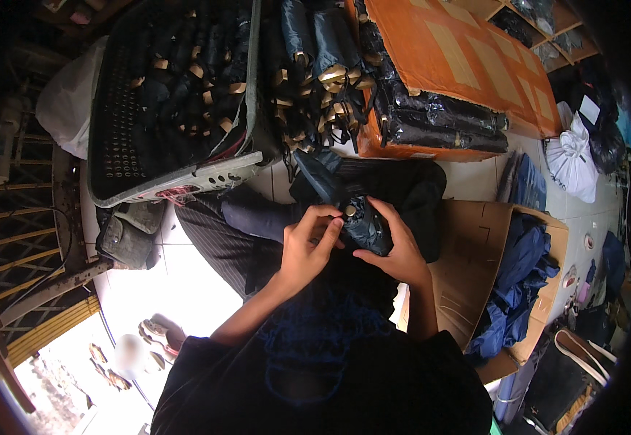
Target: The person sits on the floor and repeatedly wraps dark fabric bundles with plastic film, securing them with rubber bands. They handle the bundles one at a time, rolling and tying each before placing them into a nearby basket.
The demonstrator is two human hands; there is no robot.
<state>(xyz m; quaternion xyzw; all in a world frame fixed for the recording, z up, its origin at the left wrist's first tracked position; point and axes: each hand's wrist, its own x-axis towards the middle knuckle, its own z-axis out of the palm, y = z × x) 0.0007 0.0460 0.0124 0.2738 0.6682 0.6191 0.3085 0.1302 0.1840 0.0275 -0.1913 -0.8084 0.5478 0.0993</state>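
Note:
Over my lap, my right hand point(401, 250) is wrapped around a dark folded compact umbrella point(368, 230), with the thumb at its near side and the fingers along its right. A small pale tip shows at the umbrella's far end. At that end my left hand point(312, 239) pinches with thumb and fingers at the umbrella's left edge; whatever thin part lies between them is too small to make out. Just beyond my hands rests a narrow dark fabric bundle point(318, 174), pointing away from me and touching or nearly touching the umbrella.
At the far left stands a large dark basket point(120, 156) of folded umbrellas with tan handles. More umbrellas point(333, 54) are piled beside it. An orange carton point(468, 65) with plastic-wrapped dark packs lies far right. Near right, a cardboard box point(468, 268) holds blue fabric point(518, 283).

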